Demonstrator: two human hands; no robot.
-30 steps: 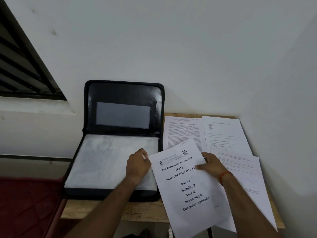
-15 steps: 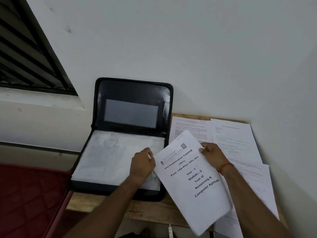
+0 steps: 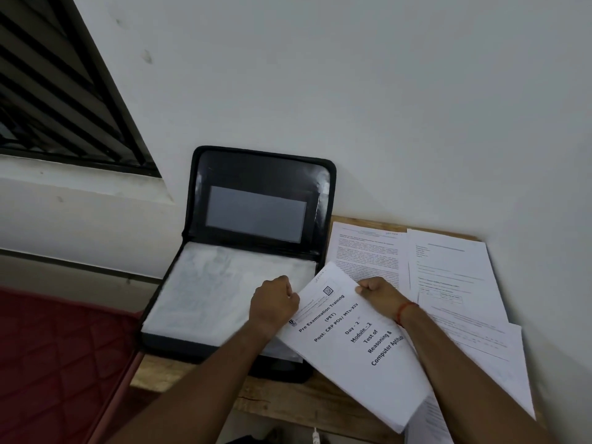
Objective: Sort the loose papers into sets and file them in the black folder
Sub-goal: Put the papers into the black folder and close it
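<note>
L hand (image 3: 274, 304), R hand (image 3: 381, 294) pinch booklet (image 3: 355, 347) corners; overlaps folder (image 3: 256, 173) edge.

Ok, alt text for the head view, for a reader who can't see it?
The left hand and right hand grip the top edge of a paper set titled "Pre Examination Training" over a wooden table. An open black folder lies to the left, its lid against the wall; loose sheets lie to the right.
</note>
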